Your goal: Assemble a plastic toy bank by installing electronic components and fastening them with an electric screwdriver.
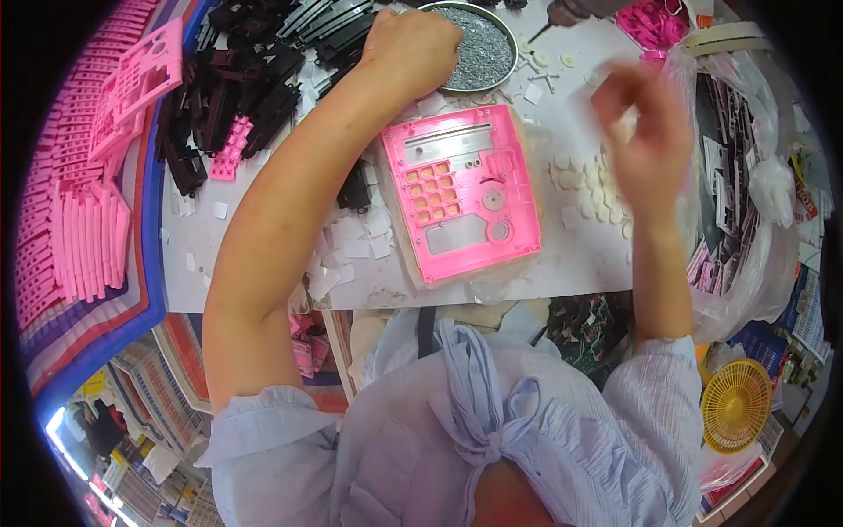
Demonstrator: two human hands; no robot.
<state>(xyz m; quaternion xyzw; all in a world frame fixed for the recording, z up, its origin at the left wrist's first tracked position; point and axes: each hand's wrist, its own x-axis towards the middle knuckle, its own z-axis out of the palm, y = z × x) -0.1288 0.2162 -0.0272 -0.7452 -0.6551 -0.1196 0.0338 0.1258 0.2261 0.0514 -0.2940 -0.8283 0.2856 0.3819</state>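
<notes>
A pink plastic casing [522, 206] lies with its inner side up on the table in front of me. It has a grid of keypad openings and a clear strip near its far end. My left hand [408, 53] is curled closed at the left rim of a round tin of small silver screws [481, 48]. Its fingertips are hidden, and so is anything in them. My right hand [645, 132] is raised over the table's right side, smeared by motion, with its fingers bent. Below it and to its left lie several cream-coloured small pieces [597, 189].
Black plastic parts [233, 97] are heaped at the far left, with a pink keypad piece [231, 151] among them. Pink casings [83, 237] are stacked further left. A dark screwdriver [566, 10] hangs at the back. A plastic bag [746, 290] of parts stands right; a yellow basket [736, 406] sits lower.
</notes>
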